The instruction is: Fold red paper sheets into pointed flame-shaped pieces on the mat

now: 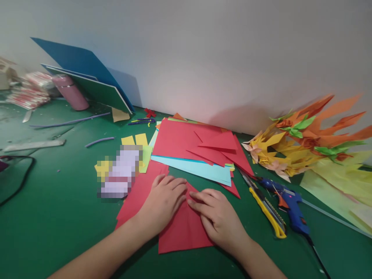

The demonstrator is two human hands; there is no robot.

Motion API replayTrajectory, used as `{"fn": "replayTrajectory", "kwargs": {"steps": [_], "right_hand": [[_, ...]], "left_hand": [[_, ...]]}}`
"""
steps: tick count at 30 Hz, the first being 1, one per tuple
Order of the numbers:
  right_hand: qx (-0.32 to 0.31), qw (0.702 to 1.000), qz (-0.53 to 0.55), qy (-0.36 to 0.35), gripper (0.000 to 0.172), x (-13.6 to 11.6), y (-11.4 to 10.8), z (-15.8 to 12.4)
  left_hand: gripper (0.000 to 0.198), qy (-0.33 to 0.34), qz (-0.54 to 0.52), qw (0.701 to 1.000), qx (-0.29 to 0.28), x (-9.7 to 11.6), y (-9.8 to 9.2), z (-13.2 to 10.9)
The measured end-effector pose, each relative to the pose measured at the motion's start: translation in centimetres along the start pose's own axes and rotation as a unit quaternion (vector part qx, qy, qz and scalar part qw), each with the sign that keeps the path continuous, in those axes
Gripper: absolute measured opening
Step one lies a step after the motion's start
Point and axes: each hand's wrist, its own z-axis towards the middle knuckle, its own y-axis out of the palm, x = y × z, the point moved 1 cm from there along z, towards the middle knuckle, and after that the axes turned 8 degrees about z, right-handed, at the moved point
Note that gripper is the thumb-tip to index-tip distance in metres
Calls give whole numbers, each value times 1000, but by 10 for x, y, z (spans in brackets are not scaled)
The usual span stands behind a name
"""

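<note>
Green covers the big table (69,224), and a plain pale wall (186,50) stands behind it. Two bare hands are working near the front edge. They both touch one piece of folded red paper (186,234), which lies on the table right in front of the person. The left hand (165,197) is open, palm down, with its fingers a little bent and a little apart. Its fingertips rest on the top part of the red paper. The right hand (216,213) is open too, with loosely curled fingers. Two of its fingertips touch the paper, just beside the left fingers. I cannot tell where the right thumb is.

More red sheets (132,203) lie next to the left hand and partly under it. Past the hands is a big red paper stack (177,137), with light blue paper (203,170) poking out in front.

On the right are a yellow cutter (266,211), a blue glue gun (296,211) and some orange and yellow paper flowers (308,145). On the left, a purple thing (123,168) is hidden by blurry squares. Far back are a pink bottle (71,93) and some red and white packs (29,95), too blurry to read.
</note>
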Motion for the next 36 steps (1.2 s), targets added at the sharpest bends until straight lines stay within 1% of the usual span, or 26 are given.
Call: {"fn": "replayTrajectory", "kwargs": {"steps": [4, 8, 10, 13, 17, 20, 26, 29, 32, 36], "right_hand": [[-3, 1000, -5, -1, 38, 1, 1, -1], [4, 1000, 0, -3, 37, 2, 1, -1], [12, 1000, 12, 1, 37, 2, 1, -1], [15, 999, 35, 31, 33, 1, 1, 0], [7, 995, 28, 95, 20, -2, 4, 4], [-7, 995, 6, 97, 16, -5, 6, 6], [-22, 996, -47, 74, 18, -4, 2, 7], [-13, 996, -65, 55, 24, -2, -4, 5], [20, 995, -88, 50, 33, 0, -9, 4], [64, 991, -98, 73, 38, 2, -10, 1]], "left_hand": [[23, -19, -11, 1000, 2, 0, -1, 1], [26, -22, -16, 1000, -6, 2, -3, -1], [24, -21, -10, 1000, -4, 4, -4, -2], [20, -15, 10, 1000, -1, 8, -4, -3], [21, -16, 29, 999, 7, 10, -4, -3], [20, -14, 40, 999, 7, 10, -3, -3], [18, -13, 51, 999, -1, 11, -4, -3], [17, -15, 55, 998, -7, 11, -6, -3], [17, -15, 52, 998, -13, 11, -7, -3], [16, -17, 45, 999, -9, 10, -4, -3]]}}
